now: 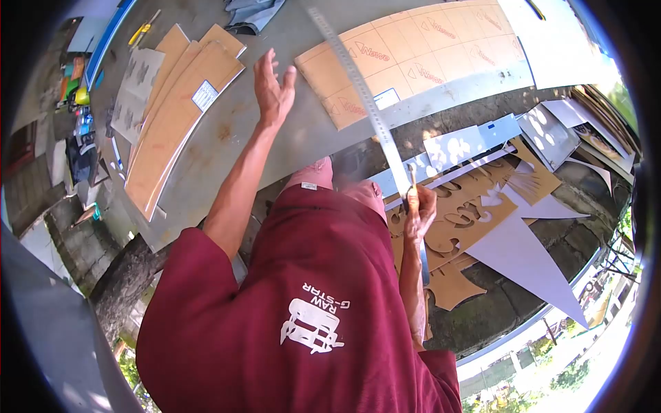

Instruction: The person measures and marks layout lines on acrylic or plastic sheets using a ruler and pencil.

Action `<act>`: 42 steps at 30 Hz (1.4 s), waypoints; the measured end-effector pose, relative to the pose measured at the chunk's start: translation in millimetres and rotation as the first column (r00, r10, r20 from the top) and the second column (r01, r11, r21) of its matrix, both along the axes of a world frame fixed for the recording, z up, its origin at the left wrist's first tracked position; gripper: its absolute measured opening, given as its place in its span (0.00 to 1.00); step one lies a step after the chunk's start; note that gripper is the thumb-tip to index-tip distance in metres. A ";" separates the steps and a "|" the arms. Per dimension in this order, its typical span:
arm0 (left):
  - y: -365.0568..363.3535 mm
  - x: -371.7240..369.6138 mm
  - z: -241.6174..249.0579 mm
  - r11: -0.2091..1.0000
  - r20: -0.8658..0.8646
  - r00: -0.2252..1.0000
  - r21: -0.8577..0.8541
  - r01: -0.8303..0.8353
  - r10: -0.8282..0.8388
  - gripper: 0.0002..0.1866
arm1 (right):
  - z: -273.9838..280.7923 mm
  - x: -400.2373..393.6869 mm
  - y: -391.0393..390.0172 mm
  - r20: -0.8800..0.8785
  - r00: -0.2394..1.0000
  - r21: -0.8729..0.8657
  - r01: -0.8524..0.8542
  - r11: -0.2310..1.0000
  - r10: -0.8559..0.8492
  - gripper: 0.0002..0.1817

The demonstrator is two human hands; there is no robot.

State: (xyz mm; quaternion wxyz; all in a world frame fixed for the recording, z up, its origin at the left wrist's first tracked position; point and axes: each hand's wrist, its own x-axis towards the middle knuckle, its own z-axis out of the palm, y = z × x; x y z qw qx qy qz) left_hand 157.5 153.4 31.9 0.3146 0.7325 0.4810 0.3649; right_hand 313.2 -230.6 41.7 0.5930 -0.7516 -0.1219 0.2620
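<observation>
My left hand (273, 89) is raised over the grey table (227, 124), its fingers apart and nothing in them. My right hand (418, 210) is closed at my right side around a long metal ruler (365, 89). The ruler slants up and away, its far part crossing over the left part of a brown-papered sheet (420, 51) marked with a grid of lines and red print. A slim pen-like tool (412, 175) also sticks up from my right fingers; its kind is unclear.
Brown-papered strips (182, 124) are stacked on the table's left, with a yellow-handled tool (140, 33) beyond. Folded blue-grey cloth (253, 12) lies at the far edge. Cut-out brown panels (468, 217) and a pointed white offcut (527, 265) lie at lower right.
</observation>
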 end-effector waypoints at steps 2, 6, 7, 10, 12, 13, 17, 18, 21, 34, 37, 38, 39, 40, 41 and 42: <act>-21.1 -11.7 -0.3 0.980 -0.190 0.979 0.166 0.113 -0.080 0.40 | -13.2 -6.9 4.7 0.054 0.992 -0.080 -0.107 0.991 0.111 0.10; -32.9 -15.4 -11.8 0.926 -0.356 0.912 0.231 0.298 -0.205 0.48 | -24.8 -17.3 2.6 0.127 0.972 -0.149 -0.179 0.972 0.199 0.07; -30.5 -13.2 -16.7 0.909 -0.389 0.897 0.260 0.325 -0.210 0.48 | -20.8 -19.5 1.1 0.135 0.966 -0.208 -0.189 0.960 0.219 0.06; -29.6 -9.2 -23.2 0.885 -0.382 0.889 0.280 0.372 -0.252 0.52 | -16.8 -25.2 -15.6 0.154 0.950 -0.332 -0.208 0.920 0.270 0.06; -30.1 -7.1 -17.7 0.881 -0.343 0.896 0.279 0.383 -0.281 0.52 | -13.2 -28.0 -28.4 0.166 0.942 -0.387 -0.209 0.898 0.291 0.07; -30.3 -7.3 -19.1 0.874 -0.360 0.890 0.286 0.392 -0.282 0.52 | -12.4 -28.5 -34.3 0.145 0.946 -0.410 -0.208 0.888 0.289 0.08; -34.3 -4.7 -20.5 0.870 -0.408 0.874 0.292 0.398 -0.263 0.53 | -24.6 -22.2 -50.4 0.143 0.930 -0.445 -0.245 0.861 0.339 0.08; -35.1 -4.2 -19.2 0.871 -0.420 0.870 0.288 0.398 -0.258 0.54 | -27.6 -20.3 -49.0 0.146 0.924 -0.440 -0.260 0.859 0.354 0.09; -37.9 2.6 -19.3 0.873 -0.427 0.860 0.259 0.414 -0.281 0.54 | -26.7 -18.5 -52.6 0.111 0.921 -0.470 -0.281 0.837 0.372 0.09; -55.4 3.2 -26.9 0.880 -0.509 0.828 0.249 0.405 -0.237 0.56 | -13.9 -6.8 -74.8 0.055 0.903 -0.502 -0.345 0.793 0.427 0.09; -49.4 8.2 -24.5 0.883 -0.480 0.845 0.258 0.392 -0.235 0.58 | -10.8 -4.3 -67.9 0.036 0.909 -0.488 -0.347 0.801 0.416 0.11; -49.1 7.8 -23.4 0.895 -0.496 0.834 0.219 0.388 -0.240 0.59 | -8.8 -3.5 -65.3 0.025 0.912 -0.486 -0.346 0.803 0.408 0.11; -47.6 8.9 -19.3 0.905 -0.510 0.824 0.182 0.384 -0.247 0.60 | -11.0 -2.5 -66.2 0.032 0.910 -0.488 -0.347 0.801 0.414 0.11; -46.3 10.0 -16.1 0.914 -0.523 0.813 0.144 0.379 -0.255 0.61 | -12.9 -1.4 -67.4 0.039 0.907 -0.491 -0.348 0.799 0.419 0.11; -45.8 9.9 -14.1 0.911 -0.533 0.802 0.127 0.391 -0.270 0.62 | -13.9 -0.9 -69.5 0.045 0.903 -0.494 -0.351 0.796 0.426 0.11; -44.7 9.7 -12.4 0.909 -0.543 0.790 0.110 0.403 -0.285 0.62 | -13.5 -0.5 -69.8 0.040 0.903 -0.493 -0.355 0.795 0.428 0.11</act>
